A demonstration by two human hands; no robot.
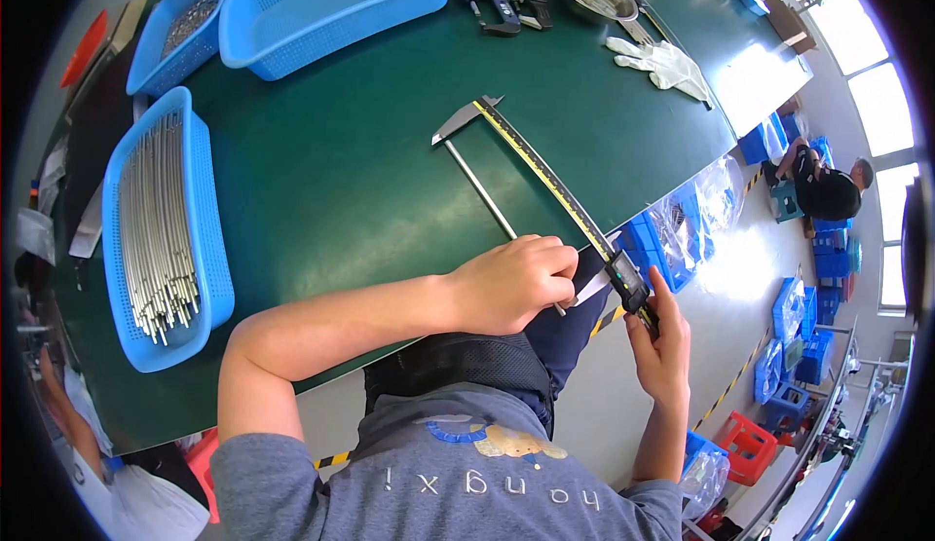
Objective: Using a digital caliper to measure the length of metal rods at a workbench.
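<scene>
Over the green table's [370, 171] near edge, the left hand [511, 283] pinches the end of a thin metal rod [482, 195] set between the jaws of a long digital caliper [545, 176], while the right hand [662, 346] grips its display slider; a blue basket of rods [161, 229] sits far left.

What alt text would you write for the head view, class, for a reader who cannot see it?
A person measures a thin metal rod with a long caliper on a green table: left hand on the rod, right hand on the caliper's slider. A blue basket of rods sits to the left.
</scene>
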